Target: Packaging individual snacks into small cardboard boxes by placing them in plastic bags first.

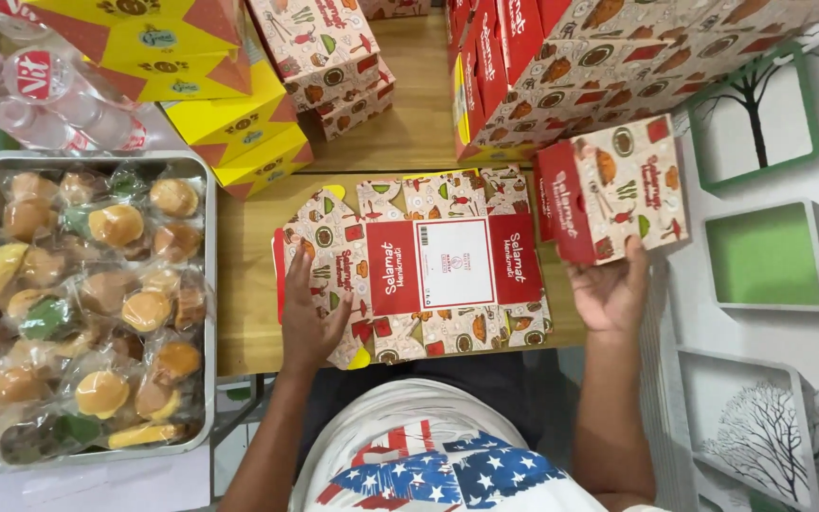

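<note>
A flat, unfolded cardboard box blank (428,265), printed in red and beige with food drawings, lies on the wooden table (248,284) in front of me. My left hand (307,318) rests palm down on the blank's left flap. My right hand (610,289) holds up an assembled box (613,185) of the same print at the table's right edge, gripping it from below.
A metal tray (209,284) of wrapped buns and cakes sits at the left. Yellow boxes (220,104) are stacked at the back left, with plastic bottles (49,95) beside them. Printed folded boxes (334,57) pile up at the back middle and back right (571,76). White and green wall panels (770,256) stand at the right.
</note>
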